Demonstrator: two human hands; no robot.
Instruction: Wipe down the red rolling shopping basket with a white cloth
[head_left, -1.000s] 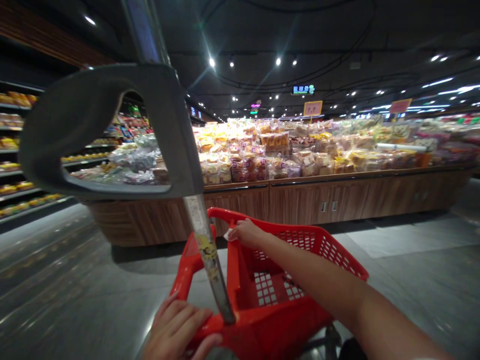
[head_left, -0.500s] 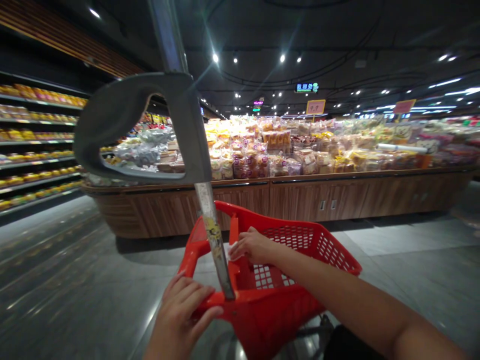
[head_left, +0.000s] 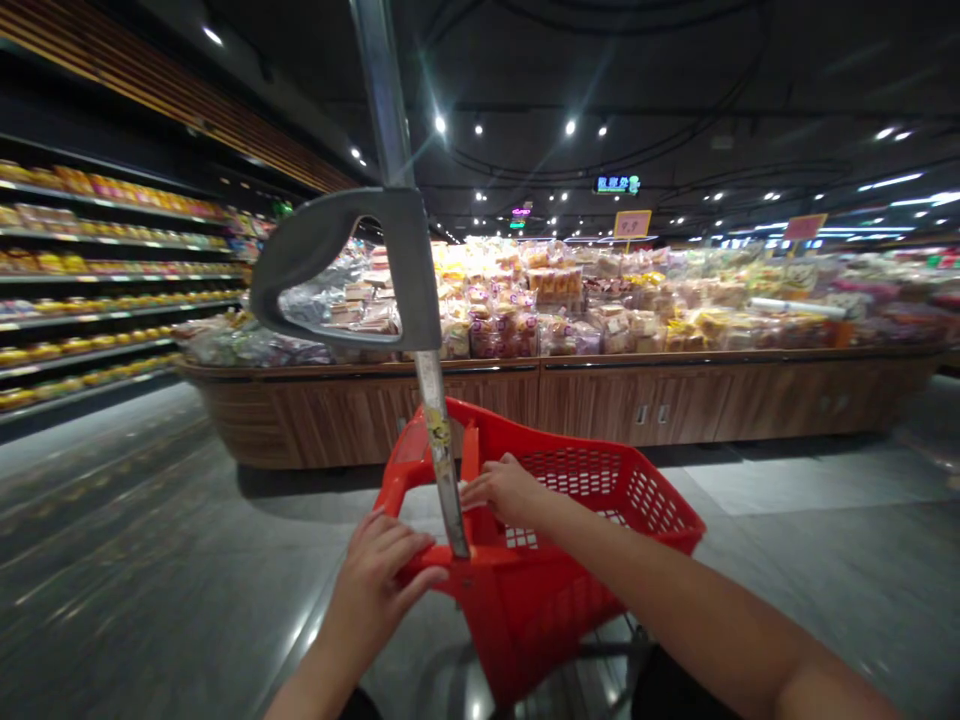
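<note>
A red plastic rolling shopping basket [head_left: 517, 610] with slotted walls stands in front of me. Its metal pole [head_left: 439, 440] rises past a grey loop handle [head_left: 418, 270]. My left hand [head_left: 382, 570] is closed over the near corner of the red rim, thumb on the near side. My right hand [head_left: 506, 490] reaches across the basket, fingers bent together around a small white tissue-like piece [head_left: 466, 490] beside the pole, by the red inner bar. Most of that white piece is hidden by the fingers and the pole.
A long wooden display counter [head_left: 622, 400] heaped with bagged foods [head_left: 502, 310] runs across ahead. Stocked shelves [head_left: 97, 280] line the left. A price sign [head_left: 632, 224] stands above the goods. Shiny grey floor tiles [head_left: 795, 560] surround the basket.
The grey handle and pole have shifted right and appear smaller in view. More of the left shelves shows. Both hands keep their places on the basket, and less of the white piece is visible.
</note>
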